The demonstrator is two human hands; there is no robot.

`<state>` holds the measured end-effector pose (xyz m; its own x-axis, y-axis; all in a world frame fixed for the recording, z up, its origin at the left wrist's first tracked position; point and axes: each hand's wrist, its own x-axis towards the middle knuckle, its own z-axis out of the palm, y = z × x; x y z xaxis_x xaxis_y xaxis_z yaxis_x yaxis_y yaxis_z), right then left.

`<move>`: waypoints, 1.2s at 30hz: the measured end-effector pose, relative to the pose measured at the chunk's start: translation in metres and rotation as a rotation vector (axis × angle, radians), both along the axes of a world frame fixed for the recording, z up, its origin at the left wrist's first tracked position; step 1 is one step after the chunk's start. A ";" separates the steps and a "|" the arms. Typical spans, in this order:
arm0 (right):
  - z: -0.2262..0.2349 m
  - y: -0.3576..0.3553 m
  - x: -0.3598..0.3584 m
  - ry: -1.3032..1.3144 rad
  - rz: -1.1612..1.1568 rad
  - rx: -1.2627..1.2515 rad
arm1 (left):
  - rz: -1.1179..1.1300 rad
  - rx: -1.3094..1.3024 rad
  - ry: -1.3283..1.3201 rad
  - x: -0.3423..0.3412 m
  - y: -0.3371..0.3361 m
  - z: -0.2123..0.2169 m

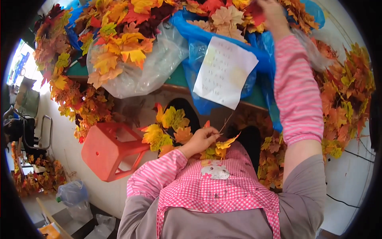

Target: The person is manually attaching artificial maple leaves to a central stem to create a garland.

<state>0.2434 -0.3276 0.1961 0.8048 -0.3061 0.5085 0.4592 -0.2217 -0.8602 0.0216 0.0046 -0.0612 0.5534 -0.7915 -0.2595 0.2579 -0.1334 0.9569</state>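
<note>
Over my lap, my left hand point(201, 139) is closed in a pinch on the thin stem of an artificial maple leaf garland point(159, 136). Its yellow, orange and green leaves spread to both sides of the fingers, and a bare brown stem end point(226, 122) sticks up beside them. My right arm stretches far forward across the table. At the top edge my right hand point(273, 18) is among loose artificial leaves, right beside a dark red leaf point(256, 14). Its fingers are blurred and partly hidden, so I cannot tell whether it grips that leaf.
A written paper sheet point(226, 73) hangs over the green table's point(178, 76) front edge, on blue plastic bags point(201, 51). Left of it lies a clear bag point(139, 75) with leaves. A red stool point(104, 153) stands at my left. Leaf garlands point(344, 107) hang at both sides.
</note>
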 end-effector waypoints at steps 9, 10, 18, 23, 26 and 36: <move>-0.042 0.108 -0.265 0.391 -0.027 -0.222 | -0.019 0.082 -0.166 -0.017 -0.006 0.015; -0.073 0.109 -0.284 0.411 0.028 -0.288 | -0.023 0.088 -0.171 -0.018 -0.008 0.024; -0.166 0.157 -0.354 0.518 0.032 -0.233 | 0.103 0.128 -0.419 -0.028 -0.023 0.063; -0.162 0.148 -0.355 0.453 -0.033 -0.296 | 0.196 -0.030 -0.327 -0.030 -0.031 0.058; -0.159 0.145 -0.354 0.466 -0.061 -0.277 | 0.204 -0.067 -0.255 -0.034 -0.030 0.065; -0.167 0.139 -0.348 0.409 -0.090 -0.407 | 0.248 -0.058 -0.274 -0.036 -0.029 0.067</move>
<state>-0.1042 -0.1887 0.0286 0.9406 -0.2270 0.2525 0.0715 -0.5945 -0.8009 -0.0140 -0.0240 0.0057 0.7730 -0.6335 -0.0334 0.0085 -0.0423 0.9991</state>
